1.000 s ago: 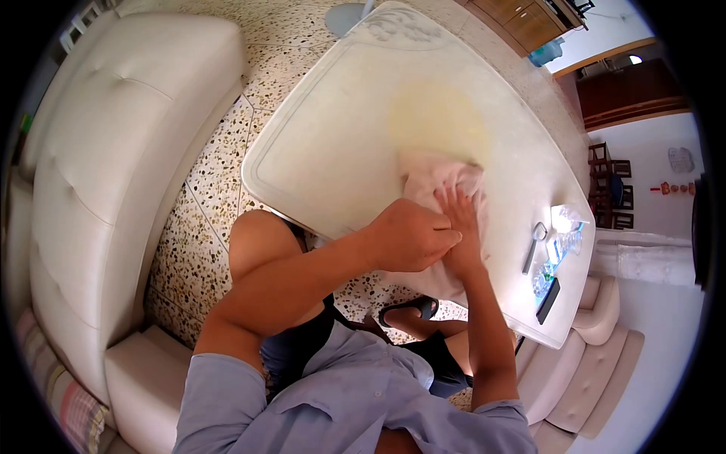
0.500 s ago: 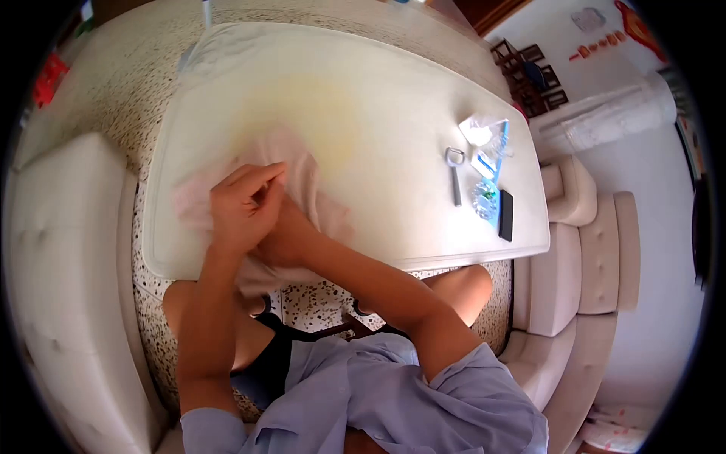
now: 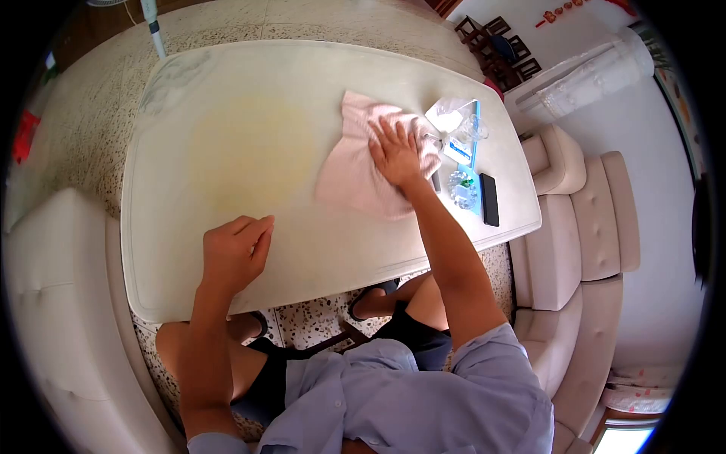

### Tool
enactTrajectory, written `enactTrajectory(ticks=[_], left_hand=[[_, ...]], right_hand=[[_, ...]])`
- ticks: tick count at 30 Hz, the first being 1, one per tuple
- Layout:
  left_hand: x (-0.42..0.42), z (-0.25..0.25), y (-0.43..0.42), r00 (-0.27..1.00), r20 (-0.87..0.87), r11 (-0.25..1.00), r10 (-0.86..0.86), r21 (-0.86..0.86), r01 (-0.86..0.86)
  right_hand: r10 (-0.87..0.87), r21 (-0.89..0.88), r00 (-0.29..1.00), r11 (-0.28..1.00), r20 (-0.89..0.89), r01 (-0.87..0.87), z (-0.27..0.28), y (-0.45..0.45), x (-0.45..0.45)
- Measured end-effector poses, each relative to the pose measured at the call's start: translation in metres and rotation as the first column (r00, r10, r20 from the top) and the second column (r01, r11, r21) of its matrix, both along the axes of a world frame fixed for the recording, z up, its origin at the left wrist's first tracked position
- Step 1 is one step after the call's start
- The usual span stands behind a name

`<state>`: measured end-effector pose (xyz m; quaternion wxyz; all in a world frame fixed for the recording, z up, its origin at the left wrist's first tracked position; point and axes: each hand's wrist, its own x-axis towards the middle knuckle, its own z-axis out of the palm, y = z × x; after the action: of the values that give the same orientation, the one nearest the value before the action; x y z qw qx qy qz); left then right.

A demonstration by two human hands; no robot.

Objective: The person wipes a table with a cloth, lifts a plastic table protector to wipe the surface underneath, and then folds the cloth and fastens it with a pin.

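My right hand (image 3: 395,153) lies flat with fingers spread on a pink cloth (image 3: 355,178), pressing it to the table. The cloth is rumpled and spread out, and it covers part of a grey-handled peeler (image 3: 436,181). My left hand (image 3: 238,250) hovers near the front left of the table (image 3: 181,268), its fingers curled together, and no object shows in it. A pale yellow patch (image 3: 253,151) marks the tabletop to the left of the cloth.
Right of the cloth lie a black phone (image 3: 490,200), a clear faceted container (image 3: 463,189), a small blue-and-white box (image 3: 457,150) and a white packet (image 3: 448,115). Beige sofas (image 3: 601,227) flank the table. A stand pole (image 3: 154,30) rises behind the far left corner.
My right hand has swept the cloth from the left front across to the right, onto the peeler. My left hand stays on the left, now apart from the right.
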<state>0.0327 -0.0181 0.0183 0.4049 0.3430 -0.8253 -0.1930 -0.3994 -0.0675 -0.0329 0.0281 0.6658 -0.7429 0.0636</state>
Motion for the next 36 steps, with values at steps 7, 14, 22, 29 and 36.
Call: enactTrajectory(ticks=[7,14,22,29,36], left_hand=[[0.000,0.001,-0.006,0.999,0.035,1.000,0.007,-0.010,-0.007],[0.001,0.002,-0.017,0.995,0.042,0.995,0.089,0.042,-0.091],[0.009,-0.011,-0.012,0.987,0.071,0.986,0.144,0.074,-0.150],[0.004,0.006,0.001,0.990,0.130,0.993,0.056,0.100,-0.069],[-0.002,-0.002,-0.012,0.985,0.166,0.995,0.055,0.068,-0.067]], right_hand=[[-0.338,0.090,0.940,0.936,-0.052,0.341,0.007,-0.069,0.013],[0.186,-0.022,0.978,0.982,-0.093,-0.189,0.000,-0.013,0.147],[0.547,-0.126,0.817,0.837,0.185,-0.532,0.024,0.168,0.217],[0.117,-0.032,0.992,0.992,-0.040,-0.118,0.018,0.182,0.090],[-0.052,-0.031,0.999,0.998,-0.005,0.052,-0.003,0.048,0.076]])
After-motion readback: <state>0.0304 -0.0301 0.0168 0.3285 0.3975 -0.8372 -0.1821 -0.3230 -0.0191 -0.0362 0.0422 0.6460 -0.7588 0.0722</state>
